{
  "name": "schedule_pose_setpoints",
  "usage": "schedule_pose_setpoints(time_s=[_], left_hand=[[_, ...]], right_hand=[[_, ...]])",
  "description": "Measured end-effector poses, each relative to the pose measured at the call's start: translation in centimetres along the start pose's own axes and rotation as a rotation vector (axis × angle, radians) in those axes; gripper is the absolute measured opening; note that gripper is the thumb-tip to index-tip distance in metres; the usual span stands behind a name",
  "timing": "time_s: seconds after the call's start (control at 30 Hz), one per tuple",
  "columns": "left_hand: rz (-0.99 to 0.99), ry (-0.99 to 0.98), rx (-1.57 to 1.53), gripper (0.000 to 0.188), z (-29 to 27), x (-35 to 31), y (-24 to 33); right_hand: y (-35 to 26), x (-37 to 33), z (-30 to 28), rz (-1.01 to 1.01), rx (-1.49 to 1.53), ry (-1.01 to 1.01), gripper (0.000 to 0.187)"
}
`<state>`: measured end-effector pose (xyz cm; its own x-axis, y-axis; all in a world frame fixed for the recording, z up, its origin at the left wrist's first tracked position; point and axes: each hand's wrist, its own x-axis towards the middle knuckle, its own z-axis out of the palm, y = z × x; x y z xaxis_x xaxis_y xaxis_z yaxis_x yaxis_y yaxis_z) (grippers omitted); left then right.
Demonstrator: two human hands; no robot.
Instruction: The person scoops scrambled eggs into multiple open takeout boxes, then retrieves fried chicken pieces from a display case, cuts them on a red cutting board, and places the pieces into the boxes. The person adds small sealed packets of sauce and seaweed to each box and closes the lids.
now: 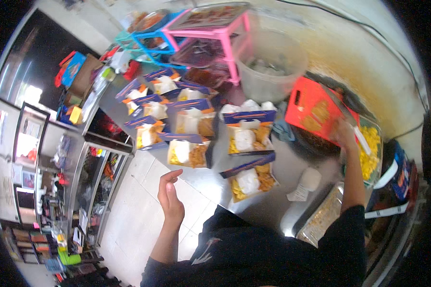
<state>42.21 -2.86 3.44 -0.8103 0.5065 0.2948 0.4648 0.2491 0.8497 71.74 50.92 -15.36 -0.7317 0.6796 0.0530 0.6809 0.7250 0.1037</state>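
My left hand (pixel 171 196) is raised over the floor, just in front of the meal boxes. Its fingers are apart and hold nothing. My right hand (pixel 344 133) reaches to the red cutting board (pixel 299 112) at the right; its fingers are blurred, so its grip is unclear. Flat brown pieces of food (pixel 321 112) lie on the board. A knife (pixel 363 142) with a white handle lies beside this hand, its blade across the board. Nearest the left hand is an open meal box (pixel 187 152) with wrapped white rice, yellow food and fried pieces. Another filled box (pixel 251 182) sits at the table's front edge.
Several more filled boxes (pixel 194 122) crowd the metal table (pixel 282 167). Behind them stand a pink rack (pixel 220 33) and a clear bucket (pixel 273 67). At right are a tub of yellow food (pixel 370 155), a tray (pixel 323 215) and a white roll (pixel 310 179).
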Motion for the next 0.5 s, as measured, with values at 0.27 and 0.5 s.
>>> schedule_pose_setpoints(time_s=[0.27,0.5], left_hand=[[0.110,0.302,0.178,0.032,-10.4,15.3,-14.1],[-0.421,-0.363,0.161,0.035,-17.3,37.5,-36.3]], right_hand=[[-1.6,-3.3,-1.4,0.488,0.722,0.096,0.042],[-28.1,3.4,-19.7,0.288,1.574,0.100,0.061]])
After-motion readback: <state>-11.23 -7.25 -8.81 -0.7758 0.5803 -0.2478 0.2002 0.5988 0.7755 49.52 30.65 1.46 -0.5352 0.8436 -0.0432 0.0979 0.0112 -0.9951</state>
